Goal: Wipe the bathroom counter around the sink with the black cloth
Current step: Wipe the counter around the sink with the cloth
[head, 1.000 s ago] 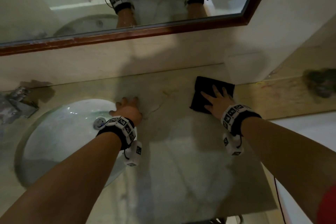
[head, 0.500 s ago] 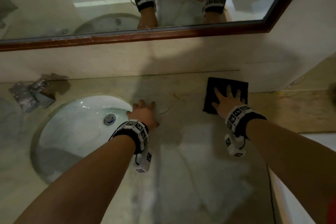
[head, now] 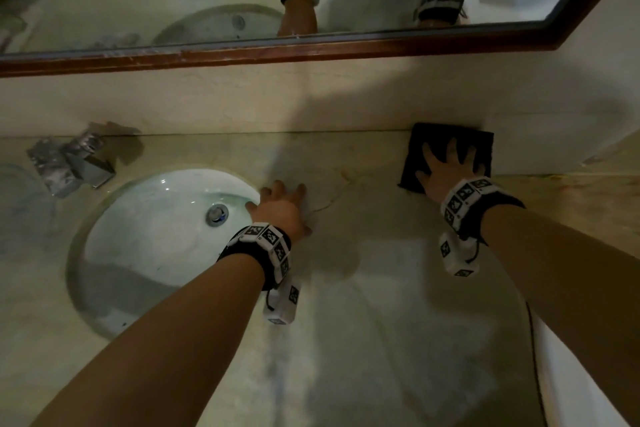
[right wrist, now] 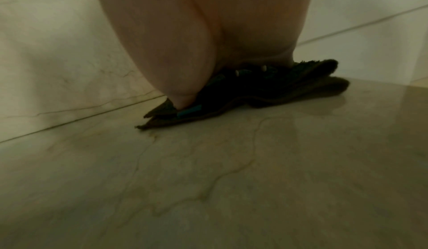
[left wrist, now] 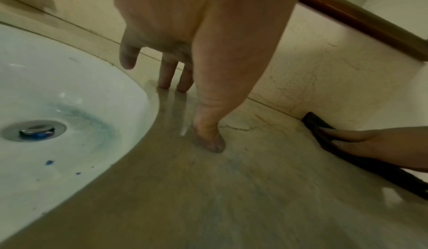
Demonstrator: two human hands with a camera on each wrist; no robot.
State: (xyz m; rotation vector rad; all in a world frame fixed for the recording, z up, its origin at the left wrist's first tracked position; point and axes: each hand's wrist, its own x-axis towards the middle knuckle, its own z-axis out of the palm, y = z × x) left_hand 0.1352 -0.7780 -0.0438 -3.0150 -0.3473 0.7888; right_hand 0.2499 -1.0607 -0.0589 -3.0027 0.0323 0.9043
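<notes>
- Head view: right hand [head: 446,170], fingers spread flat, presses the black cloth [head: 450,139] — now pushed up against the back wall [head: 346,104], farther from the sink [head: 166,229] than a second ago. Stroke has reached the counter's [head: 381,322] rear edge.
- Left wrist view: left hand [left wrist: 197,61] rests fingertips on the counter beside the sink rim — relaxed, grasping nothing.
- Right wrist view: cloth [right wrist: 266,88] bunched under the palm; fingers hidden.

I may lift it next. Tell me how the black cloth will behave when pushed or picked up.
The black cloth is probably floppy: its folded layers gape and curl at the edges in the right wrist view. It likely slides easily, since the counter looks glossy. The right hand presses it flat; lifted, it would probably droop and unfold.
</notes>
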